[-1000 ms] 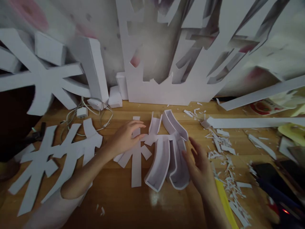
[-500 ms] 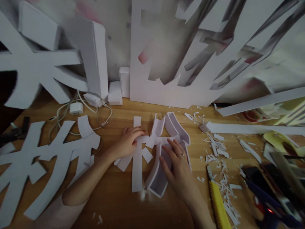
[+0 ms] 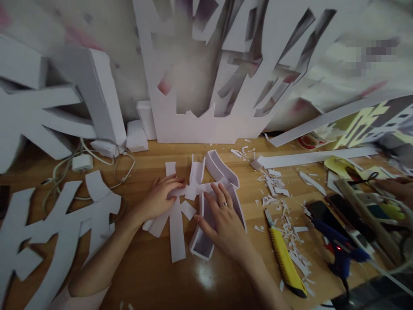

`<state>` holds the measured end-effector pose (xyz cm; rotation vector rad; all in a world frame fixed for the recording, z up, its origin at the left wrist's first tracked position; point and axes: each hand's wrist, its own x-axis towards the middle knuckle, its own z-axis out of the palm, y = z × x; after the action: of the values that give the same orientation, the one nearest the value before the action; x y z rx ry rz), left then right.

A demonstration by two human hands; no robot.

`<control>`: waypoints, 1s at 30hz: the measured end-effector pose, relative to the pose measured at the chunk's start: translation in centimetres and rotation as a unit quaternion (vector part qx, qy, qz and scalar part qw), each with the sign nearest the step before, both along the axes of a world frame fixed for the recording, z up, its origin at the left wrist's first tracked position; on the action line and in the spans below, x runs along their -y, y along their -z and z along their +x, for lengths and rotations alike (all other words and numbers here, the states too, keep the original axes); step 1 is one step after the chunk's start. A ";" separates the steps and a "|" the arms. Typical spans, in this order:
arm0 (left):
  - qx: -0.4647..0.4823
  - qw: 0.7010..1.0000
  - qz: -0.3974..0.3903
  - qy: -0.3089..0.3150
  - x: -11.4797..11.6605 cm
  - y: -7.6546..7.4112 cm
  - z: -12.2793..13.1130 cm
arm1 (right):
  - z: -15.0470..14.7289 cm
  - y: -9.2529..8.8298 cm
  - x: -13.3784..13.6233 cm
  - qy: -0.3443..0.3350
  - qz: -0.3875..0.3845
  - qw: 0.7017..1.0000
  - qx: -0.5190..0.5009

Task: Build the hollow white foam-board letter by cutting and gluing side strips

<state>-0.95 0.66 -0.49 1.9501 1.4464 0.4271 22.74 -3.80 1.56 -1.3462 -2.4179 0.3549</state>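
A white cut-out character (image 3: 177, 232), seemingly of foam board, lies in the middle of the wooden table. Its right part has upright strip walls (image 3: 222, 170) standing along the edges, while its left part is flat. My left hand (image 3: 161, 196) rests on the upper left of this cut-out, fingers slightly bent and palm down. Over the walled right part lies my right hand (image 3: 222, 219), a ring on one finger, its fingers spread across the walls and the hollow between them. Neither hand grips anything that I can see.
Left lies another flat white cut-out (image 3: 64, 219), with a white cable and plug (image 3: 82, 162) behind. Right are a yellow utility knife (image 3: 285, 262), white scraps (image 3: 290, 241), a blue glue gun (image 3: 338, 249) and phones (image 3: 350, 215). Another person's hand (image 3: 398, 189) shows at the right edge.
The view has swung to the right, so the table's things sit further left. Another person's hand has come into view at the right edge. Both my hands stay on the cut-out.
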 end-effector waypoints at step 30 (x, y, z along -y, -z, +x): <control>-0.049 0.999 0.013 0.003 -0.8 2.3 -1.0 | 16.9 -0.5 -8.6 0.420 -0.153 0.891 0.086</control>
<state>-1.97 1.48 -2.76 2.0216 1.5020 0.3530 39.63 4.79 2.07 -2.4754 -1.6825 0.3866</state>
